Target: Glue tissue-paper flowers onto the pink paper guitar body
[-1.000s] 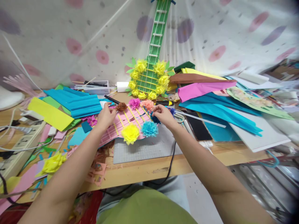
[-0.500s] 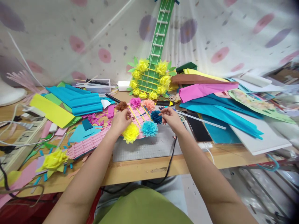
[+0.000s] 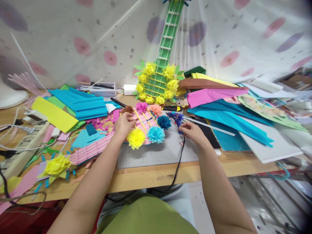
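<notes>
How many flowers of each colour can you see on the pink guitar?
Brown flower: 1
Magenta flower: 1
Peach flower: 1
Dark blue flower: 1
Light blue flower: 1
Yellow flower: 1
Total in sight: 6

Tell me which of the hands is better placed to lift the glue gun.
Probably the right hand: its fingers are at the glue gun. The left hand is farther off, near the brown flower, with the dark blue flower between.

Bright, even light leaves only soft shadows, while the right edge blurs and stretches toward darkened corners.
</notes>
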`<state>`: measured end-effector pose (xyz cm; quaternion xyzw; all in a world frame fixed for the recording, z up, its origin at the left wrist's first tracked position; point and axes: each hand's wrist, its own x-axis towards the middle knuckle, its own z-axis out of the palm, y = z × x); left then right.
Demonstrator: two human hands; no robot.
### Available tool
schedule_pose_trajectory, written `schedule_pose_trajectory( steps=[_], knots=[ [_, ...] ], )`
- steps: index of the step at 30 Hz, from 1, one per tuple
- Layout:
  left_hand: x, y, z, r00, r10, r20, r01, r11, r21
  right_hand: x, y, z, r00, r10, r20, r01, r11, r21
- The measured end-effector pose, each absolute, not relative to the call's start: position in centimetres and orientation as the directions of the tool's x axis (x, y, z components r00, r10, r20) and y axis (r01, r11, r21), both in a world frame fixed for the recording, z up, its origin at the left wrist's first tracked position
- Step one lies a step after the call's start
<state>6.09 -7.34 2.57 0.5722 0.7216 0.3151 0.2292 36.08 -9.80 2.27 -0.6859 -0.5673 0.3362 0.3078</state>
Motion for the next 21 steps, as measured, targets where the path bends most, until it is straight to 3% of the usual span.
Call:
schedule_pose_trajectory(
  steps=[5, 10, 21],
  knots=[
    [6.3, -7.5, 2.8, -0.246, 0.968, 0.047, 0.672, 0.135, 0.728, 36.8, -8.6, 1.5, 0.246, 0.969, -0.015, 0.745, -0.199, -0.637],
    [6.3, -7.6, 2.8, -0.244, 0.969, 0.045, 0.635, 0.125, 0.762, 35.8, -7.1, 0.8, 0.205, 0.972, 0.112, 0.799, -0.100, -0.593],
    [5.9, -7.8, 2.0, -0.277, 0.960, 0.034, 0.615, 0.150, 0.774, 34.6, -5.8, 1.0, 0.225, 0.972, -0.066, 0.848, -0.229, -0.478]
  ],
)
